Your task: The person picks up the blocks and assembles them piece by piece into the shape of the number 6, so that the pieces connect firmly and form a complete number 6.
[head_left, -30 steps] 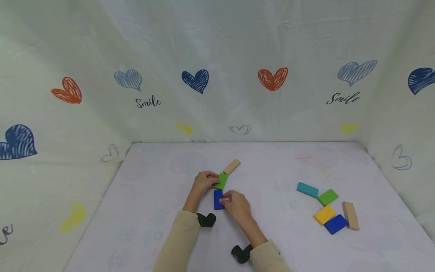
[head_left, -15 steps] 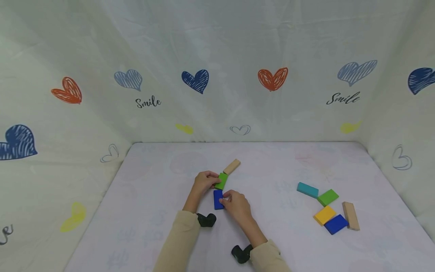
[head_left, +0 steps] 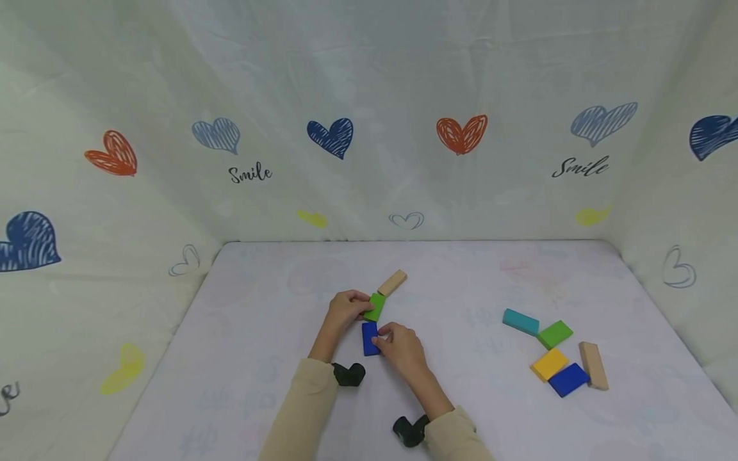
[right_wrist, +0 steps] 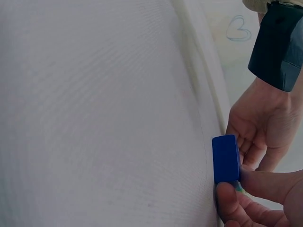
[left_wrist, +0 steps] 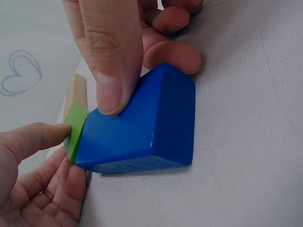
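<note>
My left hand (head_left: 347, 308) pinches a green wooden block (head_left: 377, 306) between thumb and fingers. Close in front of it lies a blue block (head_left: 368, 339), whose right side my right hand (head_left: 401, 347) holds. In the left wrist view, the right thumb presses on top of the blue block (left_wrist: 125, 132), and the other fingers are at its far side. The blue block's end meets the green block (left_wrist: 75, 130) there. A plain wood block (head_left: 393, 282) continues the line at a slant beyond the green one. The right wrist view shows the blue block (right_wrist: 226, 158) low on the cloth.
To the right lie a teal block (head_left: 521, 321), a second green block (head_left: 555, 335), a yellow block (head_left: 550, 365), another blue block (head_left: 569, 380) and a plain wood block (head_left: 594, 365). A curtain (head_left: 369, 77) printed with hearts encloses the back and sides of the white table (head_left: 277, 282).
</note>
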The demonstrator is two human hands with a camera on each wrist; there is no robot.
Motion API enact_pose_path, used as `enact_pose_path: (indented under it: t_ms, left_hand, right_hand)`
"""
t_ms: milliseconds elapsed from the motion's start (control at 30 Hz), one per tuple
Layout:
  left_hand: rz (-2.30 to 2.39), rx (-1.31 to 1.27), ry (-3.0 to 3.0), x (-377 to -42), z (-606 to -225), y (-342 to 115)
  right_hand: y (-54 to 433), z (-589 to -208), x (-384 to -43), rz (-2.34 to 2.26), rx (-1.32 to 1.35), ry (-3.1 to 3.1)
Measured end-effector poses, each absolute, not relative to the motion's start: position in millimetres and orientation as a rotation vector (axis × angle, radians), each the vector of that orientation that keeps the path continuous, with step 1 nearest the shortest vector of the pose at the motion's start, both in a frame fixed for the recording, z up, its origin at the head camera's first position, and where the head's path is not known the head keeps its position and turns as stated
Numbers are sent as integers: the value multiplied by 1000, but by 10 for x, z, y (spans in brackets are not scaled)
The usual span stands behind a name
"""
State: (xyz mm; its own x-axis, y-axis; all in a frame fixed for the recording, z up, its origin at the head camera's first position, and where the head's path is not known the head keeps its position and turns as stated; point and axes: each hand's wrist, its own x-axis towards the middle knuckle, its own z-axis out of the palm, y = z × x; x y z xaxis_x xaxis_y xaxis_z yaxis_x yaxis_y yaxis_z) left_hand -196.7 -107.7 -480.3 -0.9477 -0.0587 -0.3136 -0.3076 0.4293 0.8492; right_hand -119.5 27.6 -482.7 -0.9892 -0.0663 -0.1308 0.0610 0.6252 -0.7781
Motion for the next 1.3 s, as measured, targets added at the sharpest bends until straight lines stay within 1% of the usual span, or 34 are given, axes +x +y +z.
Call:
enact_pose_path:
  t_ms: [233,433,567,733,867,1033,1100,1300]
  left_hand:
    - [1540,-314,2449,-1880,-4805,-1171]
    - [1515,-338,2462,-1710,-4814,-1229]
    - [1486,-299,2502,-1590,-4836,-1246]
    - [1486,-229,2566,-1437,-4864,-1248]
    - [1516,-196,2566,-1318,-4878,-1238]
    - [1540,-202,2575,-1207,-4896,-1216]
    - [1541,-208,2582,-1175,-4914,-1202]
    - [1571,-224,2599,-1146,-4938,-1161]
  right_hand:
    - [286,-4858,-1188,-1331,-44,2694]
    - [401,-4941,-1161,-1466,-85,2648]
    - [519,-4973,-1138,-1576,-106,2584]
    - [646,-4939,-1055,-1660,-171,2540]
    - [761,-4869,-945,-1647,-238,2637]
    - [978,-4725,-877,-1604,-209,2734]
    - [1094,-4645,-855,-1564,-123,2734]
    - [1536,-4448,-750,-1372,13,2846]
